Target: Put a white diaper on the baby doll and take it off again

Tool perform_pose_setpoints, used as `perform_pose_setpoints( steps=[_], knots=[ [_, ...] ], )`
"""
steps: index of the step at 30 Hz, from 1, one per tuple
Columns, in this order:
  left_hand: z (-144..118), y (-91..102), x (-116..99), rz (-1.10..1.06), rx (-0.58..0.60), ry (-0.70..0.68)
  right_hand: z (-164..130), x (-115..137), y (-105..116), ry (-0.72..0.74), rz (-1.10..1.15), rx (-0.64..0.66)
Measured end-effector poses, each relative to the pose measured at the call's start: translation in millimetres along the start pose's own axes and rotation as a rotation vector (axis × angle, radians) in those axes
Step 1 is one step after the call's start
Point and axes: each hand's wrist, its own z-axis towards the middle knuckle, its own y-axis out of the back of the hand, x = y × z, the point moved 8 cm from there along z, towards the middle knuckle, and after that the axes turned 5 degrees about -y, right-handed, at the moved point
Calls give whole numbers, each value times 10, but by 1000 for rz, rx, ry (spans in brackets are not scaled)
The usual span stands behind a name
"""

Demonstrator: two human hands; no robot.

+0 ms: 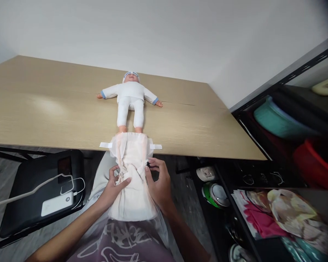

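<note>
Straight ahead at your 12 o'clock, the opened diaper (135,171) runs lengthwise 12 to 6, far end on the tabletop (57,127), near end out over your lap. Its tabs (156,146) stick out around 10 and 2. Your left hand (112,191) has the 9 o'clock edge, thumb laid over the top, fingers curled; your right hand (160,186) is at the 3 o'clock edge, thumb and fingers a bit apart, can't tell if it's actually gripping. Right's a touch nearer the doll (131,91), btw. Doll's on its back past the far end, legs toward you, same 12–6 line. Feet are hidden, so no idea if they're touching.
</note>
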Motion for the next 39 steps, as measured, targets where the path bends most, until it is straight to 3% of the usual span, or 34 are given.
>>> perform_pose_setpoints(
  steps=[2, 5, 9, 13, 17, 21, 23, 26, 29, 32, 35, 39],
  knots=[
    [-14, -20, 18, -16, -7, 12, 167, 257, -127, 167, -79, 75],
    [-20, -50, 41, -15, -6, -6, 428, 474, -508, 344, -240, 235],
    [-3, -32, 69, 4, 23, -82, 650, 356, -1054, 393, -443, 400],
    [60, 142, -60, 237, 105, -243, 668, 182, -1261, 399, -522, 415],
    [209, 376, -522, 668, 119, -496, 631, 137, -1262, 415, -542, 408],
    [531, 451, -1410, 952, -2, -912, 636, 126, -1255, 412, -536, 407],
    [810, 339, -1806, 1097, 48, -1094, 635, 128, -1259, 422, -538, 406],
    [1362, 107, -2128, 1378, 220, -1168, 631, 125, -1257, 428, -539, 406],
    [1789, -161, -2120, 1712, 430, -1127, 628, 122, -1251, 423, -525, 404],
    [1899, -466, -1976, 1871, 681, -1193, 629, 118, -1252, 413, -518, 405],
    [1913, -683, -1906, 1845, 839, -1269, 633, 117, -1255, 392, -522, 413],
    [1961, -800, -1968, 1682, 872, -1341, 640, 142, -1239, 372, -514, 429]
  ],
)
